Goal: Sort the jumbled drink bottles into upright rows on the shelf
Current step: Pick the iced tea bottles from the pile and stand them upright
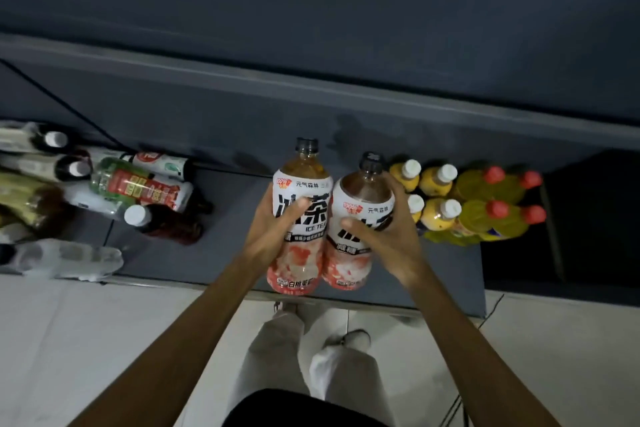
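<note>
We are gripping two ice tea bottles side by side at the shelf's (pixel 450 274) front edge: our left hand (pixel 273 232) is curling around the left bottle (pixel 301 218), our right hand (pixel 384 239) around the right bottle (pixel 360 218). Yellow bottles (pixel 440 198) are standing in upright rows at three o'clock of them, and a jumbled pile (pixel 138 191) is lying at nine o'clock.

I hold two ice tea bottles (pixel 300 215); at three o'clock, four white-capped yellow bottles (pixel 437 180) and four red-capped ones (pixel 498 215).
</note>
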